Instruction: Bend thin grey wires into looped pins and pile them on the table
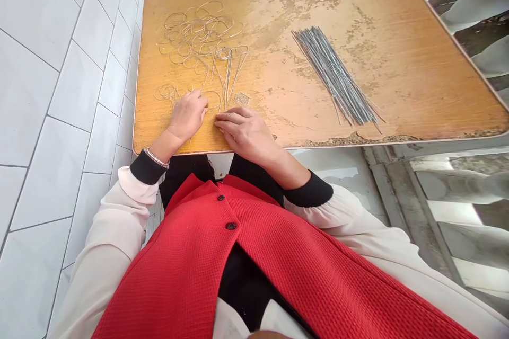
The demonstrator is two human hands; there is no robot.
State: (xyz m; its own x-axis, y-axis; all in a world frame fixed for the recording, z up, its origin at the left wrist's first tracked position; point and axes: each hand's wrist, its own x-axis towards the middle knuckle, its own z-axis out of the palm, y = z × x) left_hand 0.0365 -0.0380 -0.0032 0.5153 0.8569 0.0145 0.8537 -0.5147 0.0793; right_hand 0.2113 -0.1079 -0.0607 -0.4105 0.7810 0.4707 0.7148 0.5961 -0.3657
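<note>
My left hand (187, 112) is closed near the table's front left, its fingers curled in a pinch. Opposite it, my right hand (246, 130) rests low over the tabletop with thumb and fingers pressed together. A thin metal wire (220, 99) curves between the two hands, its ends hidden by the fingers. Just beyond lie several wires with looped tops and straight legs (227, 71). A loose tangle of curled wires (194, 32) spreads behind these, and a smaller cluster of loops (169, 92) lies beside my left hand.
A bundle of straight grey wires (336, 77) lies on the right half of the worn wooden table (270, 79). A white tiled wall (59, 90) runs along the left. White balusters (473, 10) stand past the table's right edge.
</note>
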